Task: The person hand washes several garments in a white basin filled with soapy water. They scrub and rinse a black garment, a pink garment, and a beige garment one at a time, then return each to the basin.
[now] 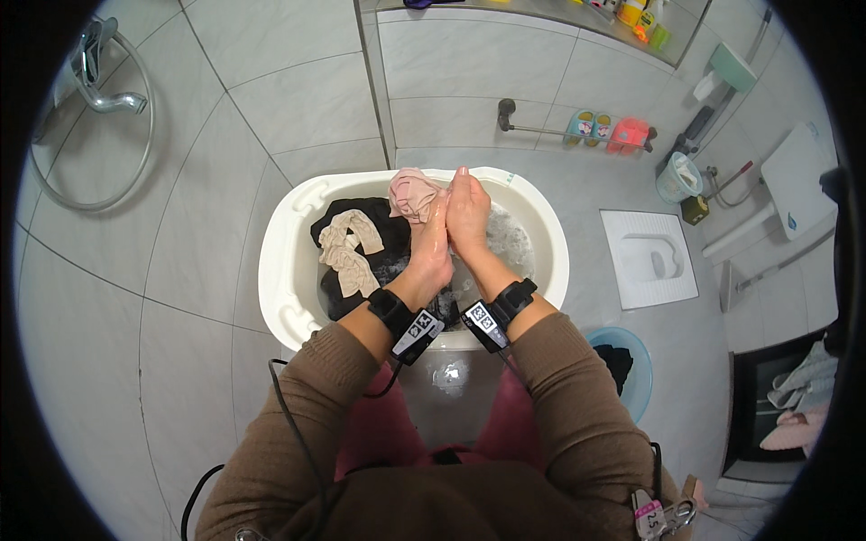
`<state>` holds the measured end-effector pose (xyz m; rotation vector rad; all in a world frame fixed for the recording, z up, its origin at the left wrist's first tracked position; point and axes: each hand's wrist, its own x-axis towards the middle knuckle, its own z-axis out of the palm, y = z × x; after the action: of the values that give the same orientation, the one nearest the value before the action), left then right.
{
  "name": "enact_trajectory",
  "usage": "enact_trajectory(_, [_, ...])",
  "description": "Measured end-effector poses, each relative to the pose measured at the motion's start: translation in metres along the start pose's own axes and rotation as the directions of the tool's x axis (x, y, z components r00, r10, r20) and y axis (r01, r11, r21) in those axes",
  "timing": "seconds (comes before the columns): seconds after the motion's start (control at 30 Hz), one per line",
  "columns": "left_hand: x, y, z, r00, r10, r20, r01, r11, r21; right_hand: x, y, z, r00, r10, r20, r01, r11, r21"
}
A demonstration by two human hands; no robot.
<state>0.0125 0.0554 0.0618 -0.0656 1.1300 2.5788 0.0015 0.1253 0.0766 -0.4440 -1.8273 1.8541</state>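
Over the white plastic tub (pixel 552 236), my two wet hands are pressed close together. A bunched, pale pink cloth garment (pixel 412 195) bulges out at the far side of my left hand (pixel 434 245), which is closed on it. My right hand (pixel 469 215) is a closed fist against the left, thumb on top, and the cloth runs in between the two; the part inside the fingers is hidden. To the left in the tub lie a soaked black garment (pixel 394 257) and, on top of it, a beige cloth (pixel 348 252). Foamy water (pixel 510 243) shows on the right.
A light blue basin (pixel 639 370) with dark cloth stands right of the tub. Farther right are a squat toilet (pixel 649 270) and a small bucket (pixel 678 178). A shower hose (pixel 149 135) hangs on the left wall. Slippers (pixel 629 135) sit on a wall rail. Cables run along my sleeves.
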Motion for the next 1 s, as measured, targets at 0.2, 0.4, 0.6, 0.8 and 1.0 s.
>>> enact_trajectory(0.2, [-0.001, -0.005, -0.004, 0.974, 0.226, -0.026, -0.216, 0.954, 0.206, 0.006, 0.011, -0.001, 0.975, 0.215, 0.06, -0.215, 0.977, -0.014])
enact_trajectory(0.4, [-0.001, -0.002, -0.005, 0.846, 0.484, 0.225, -0.517, 0.636, 0.573, 0.009, 0.025, -0.004, 0.721, 0.436, 0.538, -0.692, 0.497, 0.524])
enact_trajectory(0.6, [0.014, 0.018, 0.001, 0.983, 0.138, 0.122, -0.158, 0.972, 0.175, 0.01, 0.016, -0.014, 0.821, 0.468, 0.329, -0.571, 0.637, 0.518])
enact_trajectory(0.8, [0.051, 0.042, -0.027, 0.997, -0.071, -0.014, 0.07, 0.995, -0.071, -0.005, -0.022, -0.033, 0.93, -0.358, 0.084, 0.364, 0.863, -0.351])
enact_trajectory(1.0, [0.049, 0.035, -0.03, 0.99, -0.141, -0.031, 0.137, 0.985, -0.105, -0.037, -0.019, -0.032, 0.557, -0.618, 0.554, 0.814, 0.273, -0.513])
